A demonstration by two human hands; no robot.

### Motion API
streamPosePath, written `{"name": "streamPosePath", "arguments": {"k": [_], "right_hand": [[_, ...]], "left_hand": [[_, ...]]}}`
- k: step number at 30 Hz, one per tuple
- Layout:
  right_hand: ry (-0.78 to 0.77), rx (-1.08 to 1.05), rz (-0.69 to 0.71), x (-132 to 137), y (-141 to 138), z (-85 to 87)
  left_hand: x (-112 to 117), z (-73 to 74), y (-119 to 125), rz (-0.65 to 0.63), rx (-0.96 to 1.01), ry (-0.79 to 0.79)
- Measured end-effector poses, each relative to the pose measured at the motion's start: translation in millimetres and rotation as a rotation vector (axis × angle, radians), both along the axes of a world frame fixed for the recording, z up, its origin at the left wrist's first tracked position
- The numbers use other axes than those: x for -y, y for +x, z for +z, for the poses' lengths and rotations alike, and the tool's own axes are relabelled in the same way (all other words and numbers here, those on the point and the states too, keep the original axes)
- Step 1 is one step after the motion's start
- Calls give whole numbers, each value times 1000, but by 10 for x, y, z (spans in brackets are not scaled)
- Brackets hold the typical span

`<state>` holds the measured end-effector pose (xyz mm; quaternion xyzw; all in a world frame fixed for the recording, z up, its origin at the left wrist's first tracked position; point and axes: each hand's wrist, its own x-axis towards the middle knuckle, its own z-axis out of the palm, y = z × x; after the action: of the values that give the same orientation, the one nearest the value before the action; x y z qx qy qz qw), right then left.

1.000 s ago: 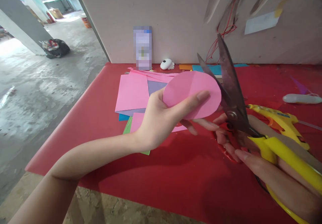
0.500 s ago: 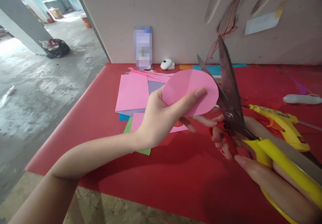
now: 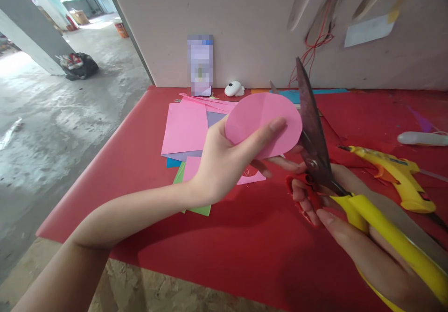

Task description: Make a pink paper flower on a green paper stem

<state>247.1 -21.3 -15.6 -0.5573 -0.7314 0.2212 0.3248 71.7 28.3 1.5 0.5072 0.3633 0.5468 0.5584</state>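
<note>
My left hand point(image 3: 224, 158) grips a pink paper disc point(image 3: 257, 109), its thumb flat on top and its other fingers underneath. In my right hand point(image 3: 371, 251) is a pair of large scissors point(image 3: 315, 134) with dark, worn blades and yellow handles. The blades stand apart at the disc's right edge. One blade rises in front of the paper's rim; the other is mostly hidden behind the disc. A red loop point(image 3: 317, 197) shows around the right hand's curled fingers; what it belongs to is unclear.
Pink sheets point(image 3: 185, 127) and green paper point(image 3: 201, 209) lie on the red tabletop point(image 3: 115, 172). A phone point(image 3: 200, 67) leans on the back panel beside a white gadget point(image 3: 234, 88). To the right lie a yellow glue gun point(image 3: 395, 172) and a whitish stick-like object point(image 3: 423, 138).
The scissors have shifted left and slightly down against the disc, and the rear blade has slipped further behind it. The left hand keeps its hold, with the disc a little higher.
</note>
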Motion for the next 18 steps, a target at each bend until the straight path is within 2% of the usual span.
{"name": "streamPosePath", "arguments": {"k": [4, 8, 18], "right_hand": [[1, 4, 43, 15, -65, 86], [8, -20, 81, 37, -79, 65], [50, 25, 73, 32, -63, 48]], "left_hand": [[11, -31, 28, 10, 25, 1], [4, -62, 41, 40, -37, 0], [16, -73, 30, 5, -26, 23]]}}
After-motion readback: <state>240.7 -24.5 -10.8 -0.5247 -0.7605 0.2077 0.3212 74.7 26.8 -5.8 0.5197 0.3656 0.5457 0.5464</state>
